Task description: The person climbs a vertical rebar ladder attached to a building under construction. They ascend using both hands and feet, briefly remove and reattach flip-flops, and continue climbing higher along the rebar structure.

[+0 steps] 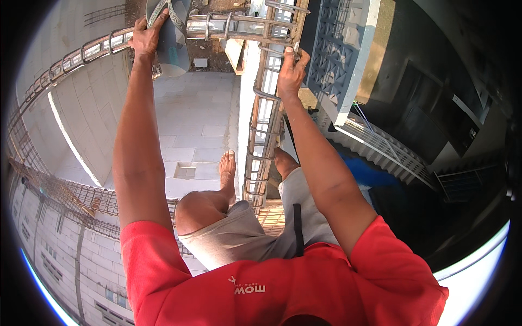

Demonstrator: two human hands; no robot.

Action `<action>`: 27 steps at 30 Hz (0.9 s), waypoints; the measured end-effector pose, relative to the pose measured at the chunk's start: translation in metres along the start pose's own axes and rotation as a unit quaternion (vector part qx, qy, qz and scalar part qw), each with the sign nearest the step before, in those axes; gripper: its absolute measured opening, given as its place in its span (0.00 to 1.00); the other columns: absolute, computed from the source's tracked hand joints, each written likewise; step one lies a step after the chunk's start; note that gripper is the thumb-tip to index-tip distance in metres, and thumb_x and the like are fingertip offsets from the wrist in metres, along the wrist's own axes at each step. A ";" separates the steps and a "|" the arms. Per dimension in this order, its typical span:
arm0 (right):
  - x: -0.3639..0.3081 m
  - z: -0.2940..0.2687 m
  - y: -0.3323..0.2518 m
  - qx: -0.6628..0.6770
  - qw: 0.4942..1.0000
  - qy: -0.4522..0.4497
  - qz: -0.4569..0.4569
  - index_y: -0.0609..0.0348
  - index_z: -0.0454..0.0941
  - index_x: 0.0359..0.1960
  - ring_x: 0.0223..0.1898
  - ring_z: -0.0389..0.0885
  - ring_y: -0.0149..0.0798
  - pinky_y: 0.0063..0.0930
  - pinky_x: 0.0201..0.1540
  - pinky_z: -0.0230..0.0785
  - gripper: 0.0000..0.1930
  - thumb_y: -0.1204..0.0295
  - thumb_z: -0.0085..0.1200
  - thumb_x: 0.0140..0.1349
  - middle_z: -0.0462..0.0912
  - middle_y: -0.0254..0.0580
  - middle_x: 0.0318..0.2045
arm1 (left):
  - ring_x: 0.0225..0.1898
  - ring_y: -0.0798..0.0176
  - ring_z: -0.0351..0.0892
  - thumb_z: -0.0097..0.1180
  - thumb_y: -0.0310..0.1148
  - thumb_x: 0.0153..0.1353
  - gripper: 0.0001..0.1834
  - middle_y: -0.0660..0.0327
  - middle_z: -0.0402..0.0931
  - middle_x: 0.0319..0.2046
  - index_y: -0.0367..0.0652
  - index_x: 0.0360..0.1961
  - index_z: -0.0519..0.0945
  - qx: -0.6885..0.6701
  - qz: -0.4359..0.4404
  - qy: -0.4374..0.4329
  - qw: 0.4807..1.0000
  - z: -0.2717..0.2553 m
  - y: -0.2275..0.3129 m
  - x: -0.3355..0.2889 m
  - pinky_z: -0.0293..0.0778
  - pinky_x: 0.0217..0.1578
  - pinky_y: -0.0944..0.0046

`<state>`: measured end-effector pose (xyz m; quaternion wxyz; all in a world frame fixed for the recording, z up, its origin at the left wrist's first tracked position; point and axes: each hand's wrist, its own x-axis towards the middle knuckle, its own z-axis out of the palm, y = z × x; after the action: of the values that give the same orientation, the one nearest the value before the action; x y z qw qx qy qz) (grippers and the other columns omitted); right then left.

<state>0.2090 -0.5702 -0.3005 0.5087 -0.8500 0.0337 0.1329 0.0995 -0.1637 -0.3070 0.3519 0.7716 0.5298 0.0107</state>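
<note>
My left hand is closed at the edge of a grey flip-flop, its thumb lying over the sole beside the strap. The flip-flop overlaps a rebar cage that runs across the top of the view. My right hand is closed at the corner where this cage meets a second rebar cage running toward me. Between its thumb and fingers shows a small pale piece, too small to name. The second cage passes between my legs, with my bare left foot to its left.
Pale block walls and a light floor lie to the left and below. Wire-thin rebar cages cross the lower left. On the right are a patterned grey block panel, a white railing and a dark drop.
</note>
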 end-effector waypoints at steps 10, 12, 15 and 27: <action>0.000 0.000 -0.007 -0.016 0.996 -0.001 0.087 0.58 0.68 0.59 0.47 0.87 0.62 0.49 0.53 0.74 0.26 0.49 0.55 0.76 0.87 0.62 0.43 | 0.48 0.55 0.87 0.75 0.54 0.60 0.36 0.50 0.88 0.48 0.42 0.63 0.83 -0.121 -0.041 -0.019 0.992 -0.015 0.031 -0.023 0.83 0.48 0.54; 0.000 0.001 -0.005 -0.026 0.997 0.006 0.073 0.58 0.68 0.59 0.48 0.87 0.62 0.49 0.54 0.74 0.26 0.49 0.55 0.76 0.87 0.62 0.44 | 0.47 0.55 0.86 0.76 0.54 0.58 0.36 0.51 0.88 0.49 0.40 0.59 0.84 -0.185 -0.043 -0.038 0.981 -0.011 0.026 -0.021 0.82 0.47 0.54; 0.001 0.001 -0.004 -0.030 0.995 0.004 0.094 0.58 0.69 0.59 0.49 0.86 0.59 0.48 0.55 0.74 0.26 0.49 0.56 0.76 0.86 0.61 0.45 | 0.45 0.55 0.86 0.76 0.54 0.58 0.35 0.52 0.88 0.48 0.40 0.58 0.85 -0.198 -0.027 -0.055 0.978 -0.010 0.027 -0.021 0.82 0.45 0.54; 0.002 0.006 -0.006 -0.052 0.991 -0.005 0.122 0.56 0.67 0.62 0.52 0.86 0.61 0.51 0.57 0.73 0.29 0.45 0.54 0.75 0.87 0.62 0.48 | 0.62 0.56 0.80 0.71 0.72 0.52 0.50 0.58 0.82 0.61 0.45 0.67 0.83 -0.096 -0.034 -0.049 0.994 -0.022 0.012 -0.007 0.70 0.66 0.54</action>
<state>0.2104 -0.5620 -0.2986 0.4442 -0.8640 0.1281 0.1995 0.0980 -0.1600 -0.2817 0.4500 0.7158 0.5339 0.0114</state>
